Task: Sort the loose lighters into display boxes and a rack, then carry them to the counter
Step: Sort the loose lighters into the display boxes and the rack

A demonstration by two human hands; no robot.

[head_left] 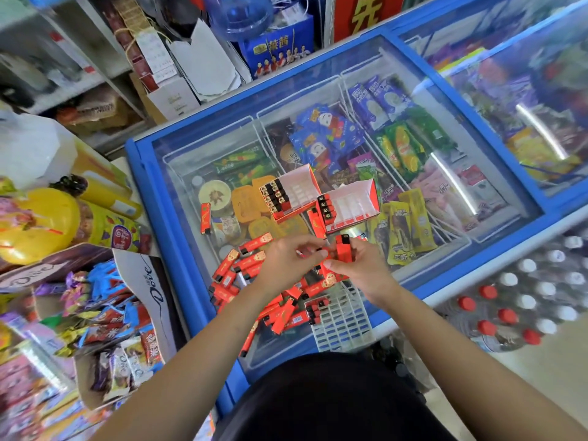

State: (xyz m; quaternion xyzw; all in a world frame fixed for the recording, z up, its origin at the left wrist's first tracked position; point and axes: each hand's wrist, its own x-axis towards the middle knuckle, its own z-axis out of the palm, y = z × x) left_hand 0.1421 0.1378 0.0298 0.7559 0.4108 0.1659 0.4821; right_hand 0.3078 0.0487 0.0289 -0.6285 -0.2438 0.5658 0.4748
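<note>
Left hand [291, 261], right hand [361, 268] both pinch a clutch of red lighters [343, 251] over the glass freezer lid [496, 183]. Risk: uneven bunch slips, scatters into loose pile [234, 272].

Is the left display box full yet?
Partly filled: the left display box holds lighters only at its left end; the rest is bare.

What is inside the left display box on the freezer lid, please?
The left display box holds a block of lighters standing at its left end, black tops up; the rest of its white interior looks empty. Their lower bodies are hidden inside it.
</note>
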